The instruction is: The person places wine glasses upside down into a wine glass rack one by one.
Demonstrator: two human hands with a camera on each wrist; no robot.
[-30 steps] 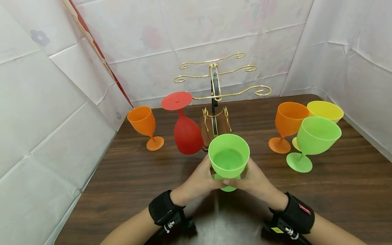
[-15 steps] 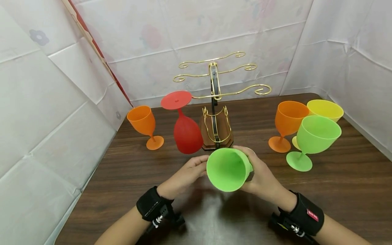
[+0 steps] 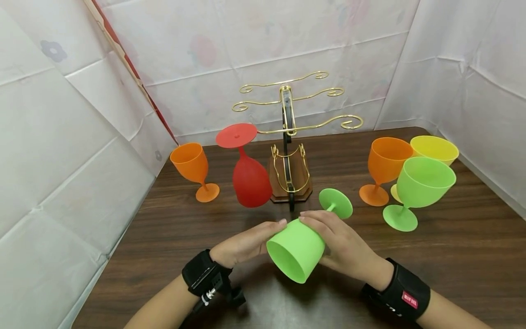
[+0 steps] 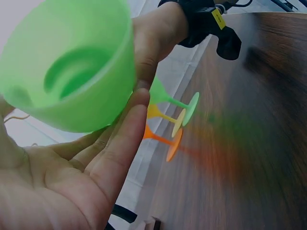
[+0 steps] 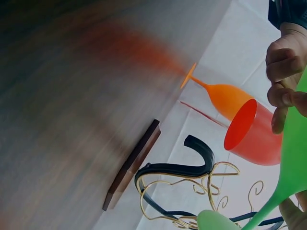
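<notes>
I'm watching the right hand holding the green cup by its bowl, fingers curving over the side, while the left hand is resting fairly straight fingers against the bowl's other side. The cup is hanging tilted above the table, mouth facing down toward the wearer, foot pointing away near the rack. I'm judging this as the upending step; the next move is probably calling for a steady grip and more tilt, matching the red cup, which is hanging upside down at the rack's nearest wire.
</notes>
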